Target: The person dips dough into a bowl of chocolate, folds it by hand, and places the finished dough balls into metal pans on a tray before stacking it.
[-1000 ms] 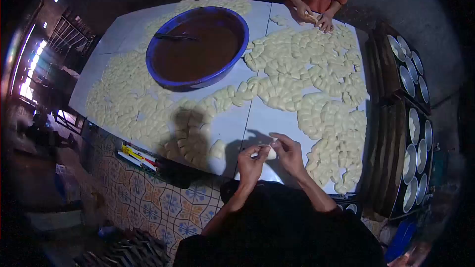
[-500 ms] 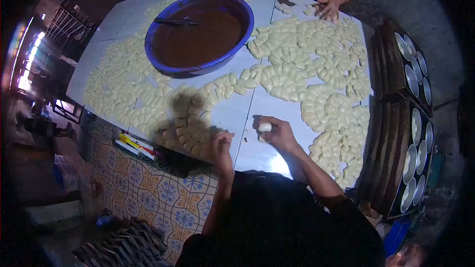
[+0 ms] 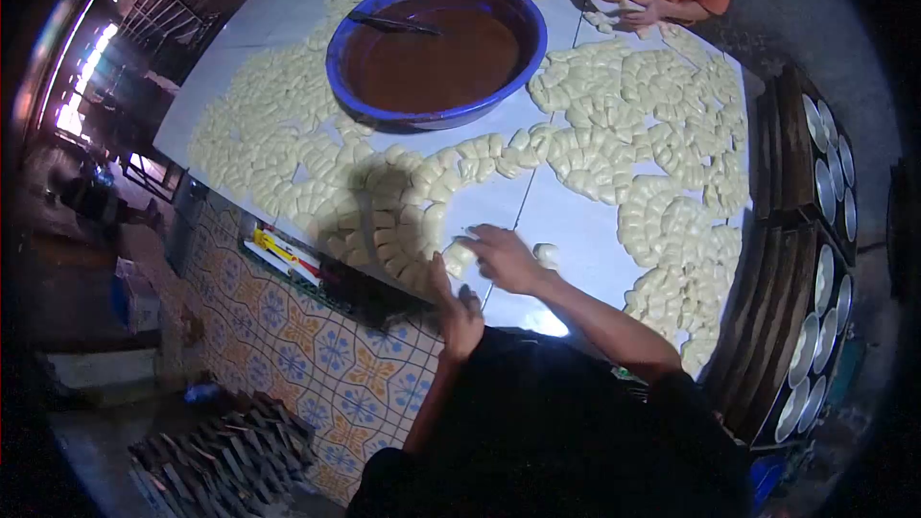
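A pale piece of dough lies on the white table at the near end of the curved rows, between my two hands. My right hand reaches over from the right, its fingers and thumb curled against the piece. On the near left side, my left hand has its fingers stretched, the fingertips at the piece's edge. To the right of my right hand, a single dough piece rests on the tabletop. Rows of dough pieces curve close by on the left, partly in shadow.
A blue basin of brown stuff with a dark utensil in it stands on the table. More dough covers the right side. Stacked trays with round tins flank the right edge. Across the table, a person's hands handle dough.
My right hand has moved left to the row's end, and the dough there is now between both hands. My left hand has come closer. A lone piece now shows on the right.
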Demonstrator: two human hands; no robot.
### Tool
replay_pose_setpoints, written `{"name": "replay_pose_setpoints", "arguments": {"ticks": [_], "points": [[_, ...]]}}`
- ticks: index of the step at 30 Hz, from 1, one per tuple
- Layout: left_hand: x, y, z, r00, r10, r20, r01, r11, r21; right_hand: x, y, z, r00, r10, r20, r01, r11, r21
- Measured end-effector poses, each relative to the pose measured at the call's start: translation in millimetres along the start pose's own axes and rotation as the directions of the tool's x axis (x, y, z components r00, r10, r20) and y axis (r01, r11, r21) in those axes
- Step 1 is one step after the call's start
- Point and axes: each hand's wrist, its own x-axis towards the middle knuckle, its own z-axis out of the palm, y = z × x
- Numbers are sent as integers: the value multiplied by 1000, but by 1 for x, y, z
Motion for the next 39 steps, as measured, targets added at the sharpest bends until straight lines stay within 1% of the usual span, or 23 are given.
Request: {"name": "replay_pose_setpoints", "arguments": {"ticks": [5,7,8,10,13,15,17,18,19,21,23,24,25,27,28,31,32,33,34,35,36,37,39], "points": [[0,-4,4,980,-80,183,3,922,387,4,-4,16,990,-98,106,49,920,389],[3,-4,3,968,-105,227,-21,870,492,-18,-30,-34,983,82,167,-165,797,581],[7,0,3,965,-110,239,-35,847,531,-34,-30,-52,933,177,313,-343,703,623],[10,-1,9,970,-81,229,-61,832,551,-54,-36,-98,941,300,154,-295,513,806],[27,47,14,990,84,110,-83,996,-9,-60,-49,-147,908,393,-147,-38,428,903],[42,108,10,960,175,217,-84,923,-376,-63,-43,-136,857,457,-241,-137,650,747],[45,116,29,963,116,242,38,835,-550,-52,-74,-139,727,650,-219,-277,571,773],[46,117,38,974,51,219,93,795,-600,-48,-75,-134,716,569,-404,-229,738,635],[47,116,43,983,4,184,115,768,-630,-49,-68,-123,695,528,-488,-156,773,615],[46,120,43,968,-119,223,239,714,-658,-50,-57,-118,706,597,-383,-311,746,590],[46,113,46,970,-87,227,208,781,-589,-37,-43,-122,676,652,-344,-65,517,853],[48,105,48,972,-75,221,188,811,-555,-35,-43,-127,799,456,-392,-127,766,631],[49,85,48,897,-51,439,406,492,-770,-37,-40,-118,900,285,-330,21,729,684],[59,105,39,651,-186,736,660,-342,-669,-34,-31,-97,905,273,-327,-1,769,640],[54,76,52,717,65,694,605,-553,-573,-32,-27,-100,907,262,-329,12,765,644],[85,117,33,663,29,748,680,-440,-587,-30,-9,-107,928,334,-162,-20,481,877],[105,112,37,662,302,686,744,-376,-553,-38,3,-104,945,328,22,-113,261,959],[126,112,43,687,402,606,715,-522,-465,-40,12,-97,945,327,-1,-78,226,971],[154,111,36,671,215,710,735,-325,-596,-42,21,-92,945,325,-18,-46,190,981],[190,115,32,728,95,679,676,61,-734,-42,25,-90,945,326,-37,-15,154,988],[235,86,39,829,135,542,450,414,-792,-38,22,-94,898,441,9,-64,111,992],[279,57,46,905,172,389,162,706,-689,-37,22,-96,905,422,-60,58,18,998],[343,65,43,978,92,188,-37,959,-281,-40,25,-93,853,513,-100,22,156,988]]}}
